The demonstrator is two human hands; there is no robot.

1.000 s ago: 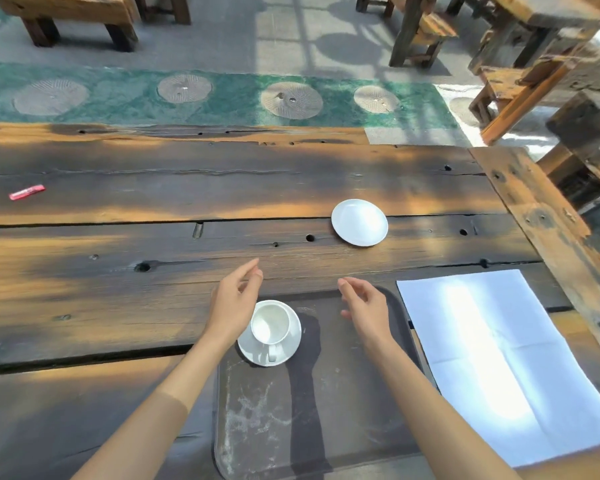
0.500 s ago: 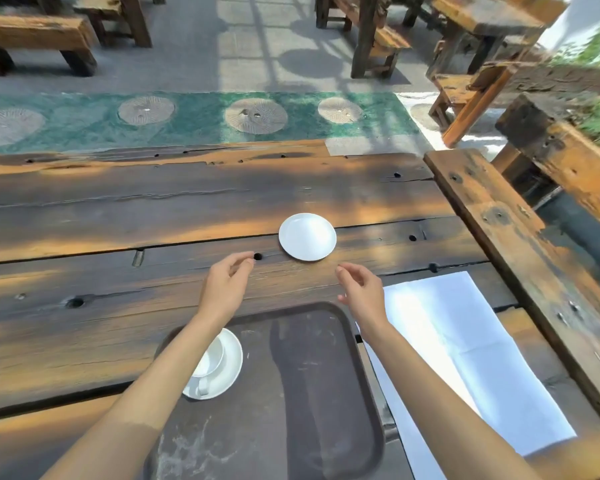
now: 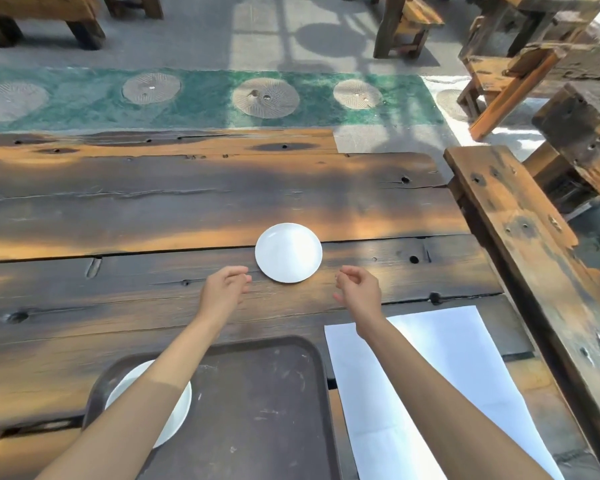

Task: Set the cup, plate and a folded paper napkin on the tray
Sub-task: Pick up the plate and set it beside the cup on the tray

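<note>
A small white plate (image 3: pixel 288 252) lies on the wooden table (image 3: pixel 153 209), beyond the tray. My left hand (image 3: pixel 226 289) hovers just left of the plate and my right hand (image 3: pixel 359 289) just right of it; both are empty, with fingers curled and apart. The dark brown tray (image 3: pixel 257 403) sits at the near edge. On its left side a white saucer (image 3: pixel 177 410) shows under my left forearm, which hides the cup. A white paper napkin (image 3: pixel 430 375) lies spread flat to the right of the tray.
A raised wooden beam (image 3: pixel 534 258) runs along the table's right side. Wooden benches (image 3: pixel 39 12) and chairs (image 3: pixel 499 74) stand on the paved ground beyond the table.
Both hands have moved away from the cup on the tray and forward to either side of the white plate. The view has shifted right and forward.
</note>
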